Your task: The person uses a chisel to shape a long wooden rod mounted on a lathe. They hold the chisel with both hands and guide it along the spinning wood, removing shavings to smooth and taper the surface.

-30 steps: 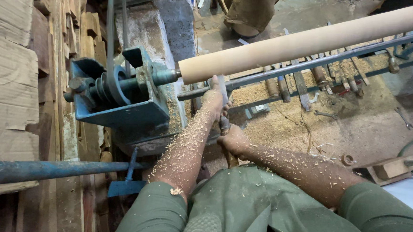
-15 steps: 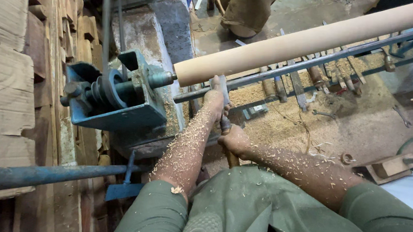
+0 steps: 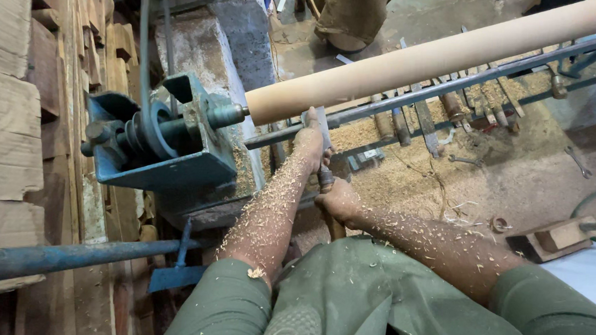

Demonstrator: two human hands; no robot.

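Note:
A long pale wooden cylinder point(image 3: 443, 55) is mounted in a blue lathe headstock point(image 3: 169, 139) and runs up to the right. My left hand point(image 3: 310, 141) presses the flat metal blade of a turning chisel point(image 3: 318, 124) against the cylinder near its left end, over the steel tool rest bar point(image 3: 398, 101). My right hand point(image 3: 337, 201) grips the chisel's wooden handle lower down, close to my body. Both forearms are covered with wood shavings.
Several spare chisels point(image 3: 418, 123) lie on the sawdust-covered bed behind the rest bar. Stacked wooden boards point(image 3: 12, 102) stand at the left. A blue pipe point(image 3: 65, 257) crosses the lower left. A wooden block point(image 3: 555, 238) lies on the floor at right.
The view has shifted slightly; the headstock and cylinder sit a little lower-left in frame. Both hands keep the same hold on the chisel against the cylinder.

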